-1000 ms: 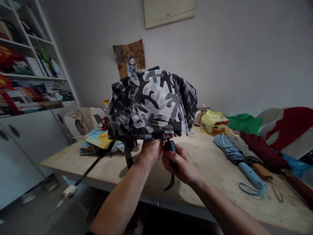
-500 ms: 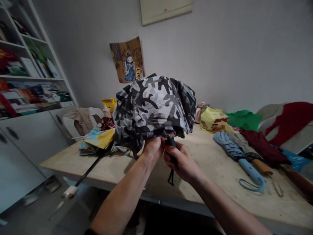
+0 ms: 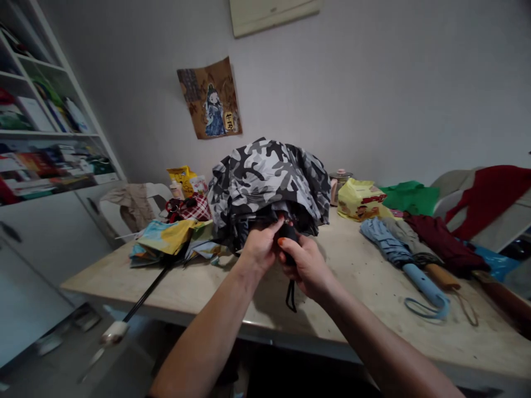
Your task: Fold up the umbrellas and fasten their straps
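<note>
A camouflage umbrella in grey, black and white is held up over the table's middle, its canopy partly folded and bunched, its top pointing away from me. My right hand wraps round its black handle, thumb along the near side, and a black wrist loop hangs below. Close beside it, my left hand is closed at the canopy's lower edge where the handle meets the shaft. The canopy and the handle partly hide the left fingertips.
To the left, a yellow-and-blue umbrella lies with its shaft past the table edge. Blue, beige and dark red umbrellas lie at right. Behind them are a yellow snack bag and a glass jar.
The canopy's left side has drawn in and its underside edge shows more. Both hands have kept their hold on the umbrella. The view has shifted slightly.
</note>
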Available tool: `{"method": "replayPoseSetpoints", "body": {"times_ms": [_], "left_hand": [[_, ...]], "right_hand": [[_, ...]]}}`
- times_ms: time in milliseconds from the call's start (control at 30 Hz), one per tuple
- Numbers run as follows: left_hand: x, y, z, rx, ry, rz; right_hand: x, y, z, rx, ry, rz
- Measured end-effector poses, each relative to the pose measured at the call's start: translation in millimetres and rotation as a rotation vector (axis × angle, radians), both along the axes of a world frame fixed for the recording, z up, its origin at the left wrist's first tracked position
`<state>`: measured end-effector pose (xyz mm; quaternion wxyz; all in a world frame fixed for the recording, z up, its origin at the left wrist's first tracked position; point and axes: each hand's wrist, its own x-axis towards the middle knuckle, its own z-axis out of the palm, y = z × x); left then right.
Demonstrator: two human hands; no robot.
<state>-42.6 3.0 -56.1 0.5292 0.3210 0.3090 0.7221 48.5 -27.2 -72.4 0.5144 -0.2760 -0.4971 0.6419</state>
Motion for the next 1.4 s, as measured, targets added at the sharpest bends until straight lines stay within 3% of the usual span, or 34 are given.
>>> {"method": "replayPoseSetpoints", "body": {"times_ms": [233, 400, 700, 1000, 1167, 1400], "left_hand": [[3.3, -19.0, -7.0, 0.009, 0.021, -0.038], [6.0, -13.1, -10.8, 0.000, -0.015, 0.078], [8.6, -19.5, -3.8, 0.071, 0.040, 0.037], [6.4, -20.9, -6.5, -0.021, -0.205, -0.144], [9.0, -18.1, -9.8, -0.006, -0.153, -0.104], [10.3, -17.8, -9.5, 0.037, 0.044, 0.063]], "right_hand": [[-1.9, 8.8, -12.1, 0.347, -0.363, -0.343], [-4.6, 8.0, -25.1, 0.446, -0.594, -0.443], [-1.0, -6.9, -14.9, 0.506, -0.695, -0.473], [3.1, -10.0, -17.8, 0.528, -0.748, -0.500], [-0.5, -7.1, -26.4, 0.554, -0.796, -0.505], [-2.4, -7.8, -33.5, 0.612, -0.765, -0.525]]}}
